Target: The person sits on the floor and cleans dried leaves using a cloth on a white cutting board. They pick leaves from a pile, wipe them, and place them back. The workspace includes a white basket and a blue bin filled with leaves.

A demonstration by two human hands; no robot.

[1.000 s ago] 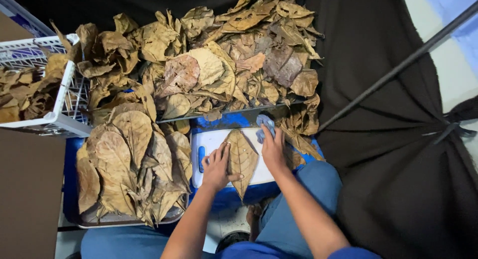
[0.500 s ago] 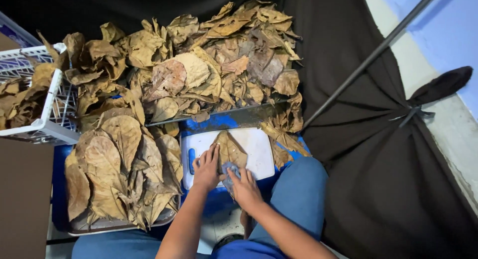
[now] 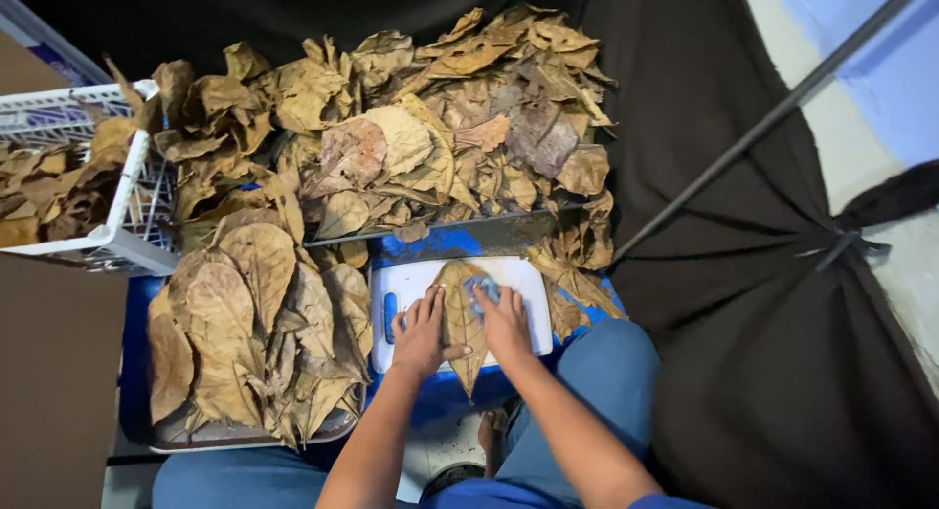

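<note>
A dry brown leaf [image 3: 460, 318] lies lengthwise on a white cutting board [image 3: 533, 304] that rests on a blue surface [image 3: 460, 245] over my knees. My left hand [image 3: 423, 331] lies flat on the leaf's left half, fingers spread, pinning it down. My right hand [image 3: 504, 320] presses a small blue cloth or sponge [image 3: 482, 289] onto the leaf's upper right part. The leaf's tip hangs past the board's near edge.
A large heap of dry brown leaves [image 3: 411, 137] fills the black cloth beyond the board. A stack of flattened leaves [image 3: 249, 333] sits on a tray at my left. A white plastic basket [image 3: 117, 230] with more leaves stands far left. A dark pole [image 3: 763, 118] slants at right.
My right hand went from the leaf's top right down to its lower part, then back up near the leaf's upper middle, rubbing with the blue pad. The left hand stayed on the leaf.
</note>
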